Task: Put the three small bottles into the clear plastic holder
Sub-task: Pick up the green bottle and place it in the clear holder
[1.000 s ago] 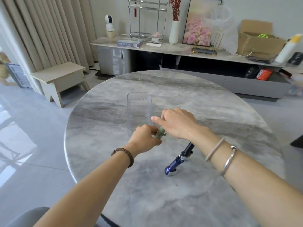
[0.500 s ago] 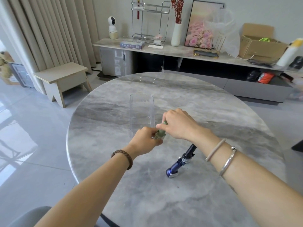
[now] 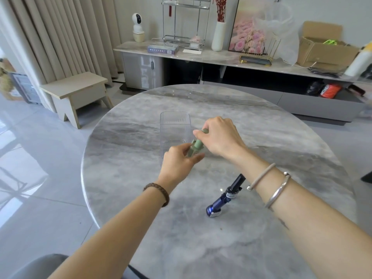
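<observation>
A clear plastic holder [image 3: 174, 125] stands upright and empty on the round grey marble table [image 3: 211, 238]. Just in front of it and to its right, both hands hold a small green bottle [image 3: 196, 147] tilted above the tabletop. My left hand [image 3: 178, 165] pinches its lower end, my right hand [image 3: 218, 137] grips its top. A dark blue bottle [image 3: 224, 198] with a black cap lies on the table under my right forearm. No third bottle is visible.
The table's edge curves close on the left, above a glossy tiled floor. A wooden stool [image 3: 77, 93] stands beyond it at left. A long low cabinet [image 3: 221, 63] with a vase, rack and cardboard box lines the far wall.
Both hands have lifted the green bottle a little and tipped it more upright, closer to the holder's right side. The blue bottle has not moved.
</observation>
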Action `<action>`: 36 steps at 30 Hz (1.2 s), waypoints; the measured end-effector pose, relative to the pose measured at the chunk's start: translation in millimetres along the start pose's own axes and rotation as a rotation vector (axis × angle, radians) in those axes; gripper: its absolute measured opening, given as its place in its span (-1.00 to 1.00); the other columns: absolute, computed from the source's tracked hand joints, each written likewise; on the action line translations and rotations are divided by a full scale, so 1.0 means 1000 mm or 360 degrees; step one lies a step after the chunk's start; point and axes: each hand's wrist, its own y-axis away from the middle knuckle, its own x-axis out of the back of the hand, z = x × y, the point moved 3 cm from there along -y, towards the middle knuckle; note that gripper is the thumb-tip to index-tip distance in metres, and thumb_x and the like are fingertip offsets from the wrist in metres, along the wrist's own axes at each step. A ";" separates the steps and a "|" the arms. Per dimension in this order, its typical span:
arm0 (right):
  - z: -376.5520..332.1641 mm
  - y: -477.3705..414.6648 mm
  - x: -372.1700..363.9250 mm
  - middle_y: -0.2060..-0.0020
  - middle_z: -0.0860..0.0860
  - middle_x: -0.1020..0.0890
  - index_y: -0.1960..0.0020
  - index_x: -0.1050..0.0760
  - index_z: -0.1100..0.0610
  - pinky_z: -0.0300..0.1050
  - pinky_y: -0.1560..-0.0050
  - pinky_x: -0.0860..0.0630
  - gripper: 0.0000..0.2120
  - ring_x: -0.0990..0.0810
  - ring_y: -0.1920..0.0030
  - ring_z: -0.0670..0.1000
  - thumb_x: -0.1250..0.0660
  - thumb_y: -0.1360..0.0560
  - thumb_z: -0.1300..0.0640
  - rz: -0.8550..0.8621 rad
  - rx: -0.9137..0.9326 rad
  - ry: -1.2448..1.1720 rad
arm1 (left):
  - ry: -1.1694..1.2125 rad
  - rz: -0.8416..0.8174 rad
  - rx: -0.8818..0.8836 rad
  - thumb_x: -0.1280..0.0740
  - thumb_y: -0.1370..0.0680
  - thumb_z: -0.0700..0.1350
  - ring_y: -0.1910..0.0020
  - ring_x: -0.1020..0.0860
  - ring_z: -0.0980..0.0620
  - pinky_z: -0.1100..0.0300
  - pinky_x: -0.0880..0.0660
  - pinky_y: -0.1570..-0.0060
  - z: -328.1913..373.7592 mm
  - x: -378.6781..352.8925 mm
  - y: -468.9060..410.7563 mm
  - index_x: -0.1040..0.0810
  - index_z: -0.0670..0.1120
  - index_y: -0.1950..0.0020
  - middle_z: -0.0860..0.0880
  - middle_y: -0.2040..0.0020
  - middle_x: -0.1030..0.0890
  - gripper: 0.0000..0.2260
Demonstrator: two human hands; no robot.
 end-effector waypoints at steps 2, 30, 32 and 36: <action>0.001 0.001 0.006 0.51 -0.10 -0.41 0.23 -0.51 0.15 -0.41 0.43 -0.30 -0.78 -0.37 0.45 -0.13 -0.28 -0.54 0.07 -0.0166 0.0124 -0.0085 | 0.0135 -0.0378 0.0049 -0.37 -0.45 -0.09 0.21 -0.47 0.07 0.34 -0.38 0.28 0.003 0.006 -0.005 -0.51 -0.08 -0.14 -0.03 0.08 -0.56 -0.72; -0.030 -0.038 -0.036 -0.05 0.13 -0.65 -0.06 -0.55 0.12 0.00 -0.09 -0.51 -0.80 -0.57 -0.08 0.18 -0.38 -0.47 0.09 -0.0265 0.0305 0.0144 | -0.0653 -0.0099 0.0115 -0.28 -0.44 -0.28 -0.12 -0.55 -0.16 0.02 -0.43 -0.26 -0.022 0.068 -0.038 -0.48 -0.10 -0.24 -0.06 -0.24 -0.56 -0.63; -0.029 -0.034 -0.043 -0.07 0.13 -0.65 -0.09 -0.57 0.11 0.02 -0.11 -0.53 -0.79 -0.58 -0.10 0.18 -0.38 -0.47 0.11 -0.0317 0.0304 0.0178 | -0.0657 -0.0115 0.0124 -0.25 -0.45 -0.31 -0.14 -0.54 -0.15 0.02 -0.42 -0.26 -0.026 0.064 -0.039 -0.48 -0.10 -0.25 -0.06 -0.23 -0.57 -0.62; -0.029 -0.031 -0.059 -0.10 0.14 -0.64 -0.14 -0.56 0.10 -0.03 -0.04 -0.50 -0.76 -0.58 -0.11 0.20 -0.36 -0.49 0.09 -0.0348 0.0290 0.0249 | -0.0632 -0.0111 0.0137 -0.16 -0.43 -0.37 -0.20 -0.50 -0.10 0.06 -0.44 -0.23 -0.029 0.059 -0.042 -0.49 -0.10 -0.24 -0.07 -0.19 -0.61 -0.57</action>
